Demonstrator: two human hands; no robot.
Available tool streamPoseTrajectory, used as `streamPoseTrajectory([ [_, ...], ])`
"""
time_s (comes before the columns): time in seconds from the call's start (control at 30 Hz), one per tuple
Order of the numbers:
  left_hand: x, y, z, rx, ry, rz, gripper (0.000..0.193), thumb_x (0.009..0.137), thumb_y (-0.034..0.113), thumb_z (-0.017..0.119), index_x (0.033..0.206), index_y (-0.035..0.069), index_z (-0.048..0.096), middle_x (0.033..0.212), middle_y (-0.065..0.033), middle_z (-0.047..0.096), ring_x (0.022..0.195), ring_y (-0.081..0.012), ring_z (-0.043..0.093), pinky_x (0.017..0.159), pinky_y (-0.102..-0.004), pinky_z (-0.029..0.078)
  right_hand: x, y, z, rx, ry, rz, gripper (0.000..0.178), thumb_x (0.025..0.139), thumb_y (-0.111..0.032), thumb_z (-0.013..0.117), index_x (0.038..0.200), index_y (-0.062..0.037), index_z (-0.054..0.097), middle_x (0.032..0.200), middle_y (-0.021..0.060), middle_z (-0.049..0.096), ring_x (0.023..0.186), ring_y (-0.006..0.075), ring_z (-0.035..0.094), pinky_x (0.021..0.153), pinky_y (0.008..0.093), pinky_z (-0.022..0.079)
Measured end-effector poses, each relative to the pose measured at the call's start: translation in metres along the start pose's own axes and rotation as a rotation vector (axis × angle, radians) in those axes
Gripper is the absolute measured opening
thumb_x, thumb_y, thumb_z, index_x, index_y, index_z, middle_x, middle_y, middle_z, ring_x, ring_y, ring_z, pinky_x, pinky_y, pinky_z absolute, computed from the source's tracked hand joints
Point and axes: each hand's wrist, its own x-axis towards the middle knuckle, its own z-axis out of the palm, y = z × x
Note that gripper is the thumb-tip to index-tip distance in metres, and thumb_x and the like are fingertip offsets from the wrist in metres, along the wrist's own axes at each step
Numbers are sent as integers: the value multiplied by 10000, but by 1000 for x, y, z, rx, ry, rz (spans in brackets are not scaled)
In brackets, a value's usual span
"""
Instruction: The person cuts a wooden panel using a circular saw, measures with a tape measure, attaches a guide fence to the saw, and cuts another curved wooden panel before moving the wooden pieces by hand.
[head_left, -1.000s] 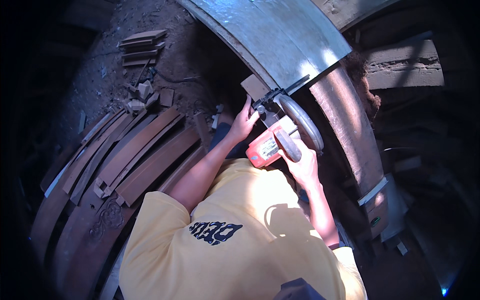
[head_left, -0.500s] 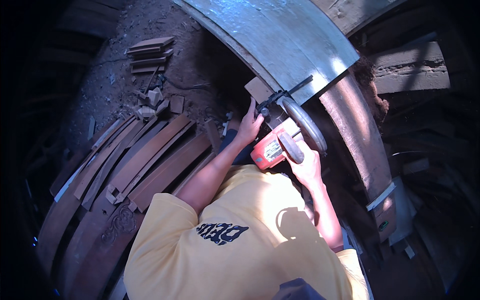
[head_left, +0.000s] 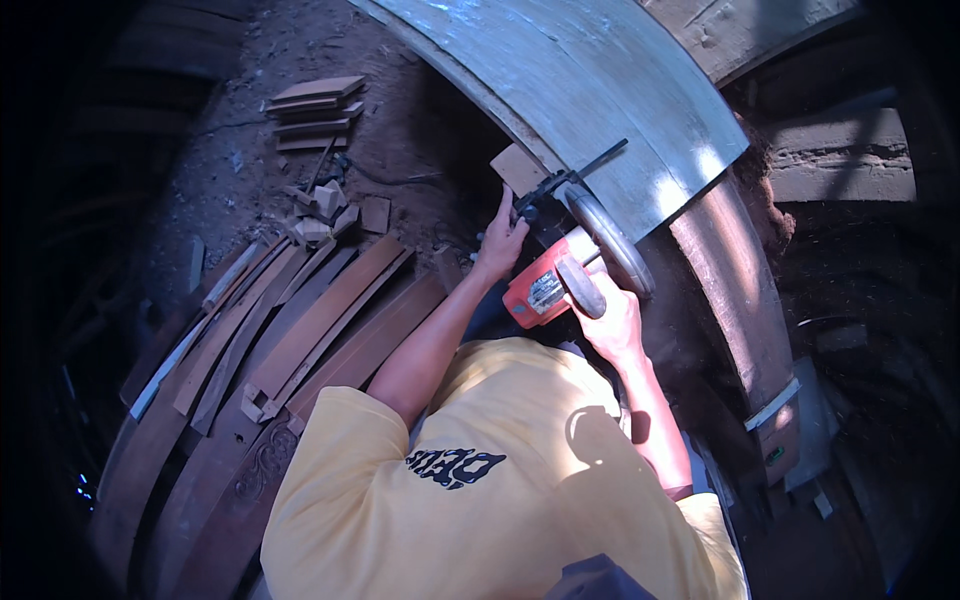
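Note:
A red circular saw [head_left: 535,295] with a dark handle and a rounded grey blade guard [head_left: 612,240] rests at the near edge of a wide, pale wooden board [head_left: 600,90]. My right hand [head_left: 610,325] is wrapped round the saw's rear handle. At the saw's front left, my left hand [head_left: 503,240] is closed on the edge of its base, the fingertips touching a small tan wood block [head_left: 518,170]. A thin black bar [head_left: 605,155] sticks out from the base over the board. The blade itself is hidden.
Brown planks [head_left: 330,315] lie stacked at the left, with a carved panel [head_left: 262,460] nearer me. Beyond them are wood offcuts [head_left: 325,215] and a small stack of boards [head_left: 315,110] on the dirt floor. A long curved beam [head_left: 735,290] and a thick timber [head_left: 845,155] are at the right.
The saw, both hands and the small wood block have moved forward together along the board's edge. The whole view has shifted slightly, and my grip looks the same.

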Motion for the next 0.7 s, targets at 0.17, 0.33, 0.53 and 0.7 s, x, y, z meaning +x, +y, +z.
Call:
streamPoseTrajectory([
  [0.17, 27, 10, -33, -5, -4, -40, 832, 985, 140, 586, 1667, 71, 116, 908, -37, 469, 754, -131, 497, 705, -291, 467, 34, -19, 20, -3, -20, 10, 250, 843, -172, 816, 1022, -55, 686, 783, 207, 698, 759, 411, 717, 643, 435, 556],
  [0.33, 55, 18, -70, -19, 4, -59, 839, 982, 137, 591, 1665, 55, 111, 921, -43, 475, 770, -139, 504, 715, -287, 469, 72, -40, 43, 14, -51, 31, 221, 844, -172, 811, 986, -67, 679, 783, 204, 704, 750, 416, 713, 640, 441, 561],
  [0.53, 103, 31, -126, 8, -18, -63, 814, 1015, 87, 567, 1669, 40, 83, 967, 9, 460, 786, -56, 454, 648, -208, 414, 127, -69, 71, -73, -105, 52, 277, 855, -161, 827, 1068, -54, 687, 872, 206, 711, 833, 425, 707, 696, 428, 555],
  [0.7, 134, 37, -168, -3, -28, -76, 803, 1038, 87, 546, 1676, 69, 61, 972, 11, 462, 774, -58, 446, 641, -216, 409, 168, -88, 95, -26, -80, 9, 286, 852, -205, 809, 1060, -81, 657, 847, 209, 717, 834, 436, 701, 698, 497, 558],
])
